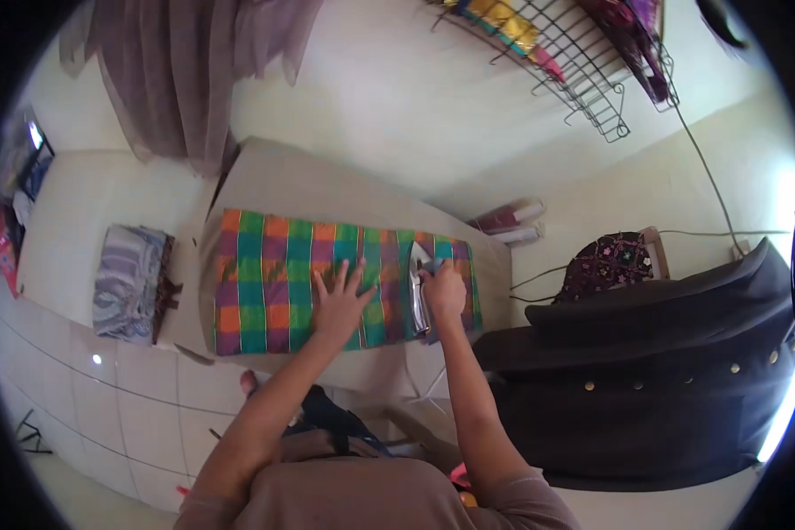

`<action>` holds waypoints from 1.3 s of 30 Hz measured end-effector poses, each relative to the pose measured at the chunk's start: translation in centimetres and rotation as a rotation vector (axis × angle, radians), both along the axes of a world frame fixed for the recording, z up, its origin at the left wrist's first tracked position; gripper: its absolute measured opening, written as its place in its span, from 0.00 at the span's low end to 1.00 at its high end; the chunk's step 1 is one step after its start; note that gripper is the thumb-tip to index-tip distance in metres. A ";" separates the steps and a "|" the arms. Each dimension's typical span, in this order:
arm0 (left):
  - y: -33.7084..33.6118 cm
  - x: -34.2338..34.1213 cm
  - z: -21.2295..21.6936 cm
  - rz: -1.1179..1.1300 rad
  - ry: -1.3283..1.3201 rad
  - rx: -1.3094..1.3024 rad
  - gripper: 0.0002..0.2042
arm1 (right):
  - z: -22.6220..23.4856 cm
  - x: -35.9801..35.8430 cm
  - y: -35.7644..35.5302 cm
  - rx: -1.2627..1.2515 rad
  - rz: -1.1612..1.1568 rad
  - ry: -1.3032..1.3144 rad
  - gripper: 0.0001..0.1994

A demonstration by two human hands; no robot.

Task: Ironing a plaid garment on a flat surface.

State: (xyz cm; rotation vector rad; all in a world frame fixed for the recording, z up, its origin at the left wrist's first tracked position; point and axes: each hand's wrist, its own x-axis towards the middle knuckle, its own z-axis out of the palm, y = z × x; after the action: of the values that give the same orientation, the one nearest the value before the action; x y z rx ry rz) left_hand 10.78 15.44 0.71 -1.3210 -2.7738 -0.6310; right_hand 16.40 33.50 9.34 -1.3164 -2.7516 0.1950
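A folded plaid cloth (265,287) in green, orange and purple lies flat across a beige-covered table (291,177). My left hand (342,303) rests on the middle of the cloth, its fingers spread and nothing in them. Toward the cloth's right end, my right hand (444,290) is wrapped round the handle of a clothes iron (418,300). The iron's shiny metal soleplate edge shows on its left side, and its tip points away from me. Part of the handle is hidden by my fingers.
Folded grey patterned fabric (132,283) sits on a pale surface at the left. To the right stands a dark covered sofa-like piece (627,380) with a floral dark cloth (605,265) behind it. A wire rack (574,62) hangs on the wall above; a curtain (177,79) hangs at the far left.
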 end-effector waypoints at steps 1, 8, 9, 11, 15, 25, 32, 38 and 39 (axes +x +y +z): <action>0.4 0.1 0.4 -0.018 -0.002 -0.029 0.22 | -0.3 -1.0 1.4 0.010 0.020 0.048 0.19; 5.0 0.5 1.5 -0.011 0.043 -0.090 0.16 | -2.8 -4.7 7.8 -0.049 0.045 0.195 0.18; 5.8 0.4 1.3 0.057 0.028 -0.067 0.19 | -2.7 -3.9 7.0 -0.075 0.083 0.191 0.18; 7.6 1.3 0.9 0.072 0.026 -0.061 0.22 | -2.1 -0.5 5.5 -0.097 0.062 0.198 0.18; 9.6 3.5 -0.8 0.035 0.085 -0.063 0.29 | -0.5 4.4 6.1 -0.137 -0.042 0.124 0.18; 10.2 4.1 -0.5 -0.011 0.089 -0.151 0.28 | -2.3 0.4 14.4 -0.130 -0.028 0.178 0.17; 9.9 3.5 0.3 0.009 0.061 -0.202 0.28 | -1.5 6.5 12.1 -0.265 -0.037 0.170 0.18; 9.9 3.8 0.1 0.013 0.086 -0.221 0.28 | -1.7 3.6 15.0 -0.268 -0.067 0.108 0.20; 10.2 3.9 0.2 0.012 0.086 -0.222 0.28 | -2.9 2.8 16.3 -0.226 -0.077 0.155 0.20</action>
State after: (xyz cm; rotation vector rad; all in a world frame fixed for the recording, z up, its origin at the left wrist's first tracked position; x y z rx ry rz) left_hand 14.66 25.61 0.93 -1.3295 -2.8452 -0.2632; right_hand 19.22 49.78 6.48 -1.3885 -2.6047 0.5916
